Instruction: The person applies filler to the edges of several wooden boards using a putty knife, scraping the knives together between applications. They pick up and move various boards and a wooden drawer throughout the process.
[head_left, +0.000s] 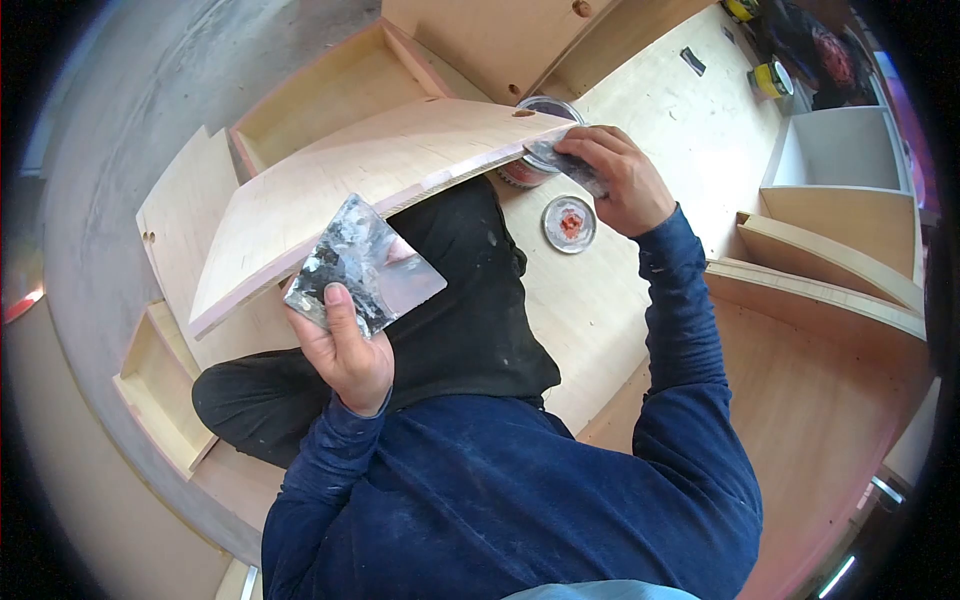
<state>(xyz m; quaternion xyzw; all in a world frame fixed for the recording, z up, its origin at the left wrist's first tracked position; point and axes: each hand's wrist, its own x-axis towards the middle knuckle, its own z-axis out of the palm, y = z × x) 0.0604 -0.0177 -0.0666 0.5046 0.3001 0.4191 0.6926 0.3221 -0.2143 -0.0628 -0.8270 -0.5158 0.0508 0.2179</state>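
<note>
My left hand (pixel 345 355) grips a square metal putty plate (pixel 375 262), smeared with grey and white, its thumb on top and a little pink paste near its right side. A flat metal scraper (pixel 578 170) is pinched in my right hand (pixel 628 185), its blade at the far right end of a plywood panel (pixel 360 170). That panel slants across my lap, and pinkish-white filler lines its near edge. Partly hidden behind the panel's right corner stands a tin can (pixel 525 173). Its round lid (pixel 569 223), with an orange-red blob in the middle, lies below my right hand.
A shallow wooden tray-like box (pixel 330 85) and a larger plywood cabinet piece (pixel 480 40) lie beyond the panel. Curved wooden parts (pixel 830 258) and a white box (pixel 840 145) stand at the right. Another can (pixel 771 79) sits at the upper right.
</note>
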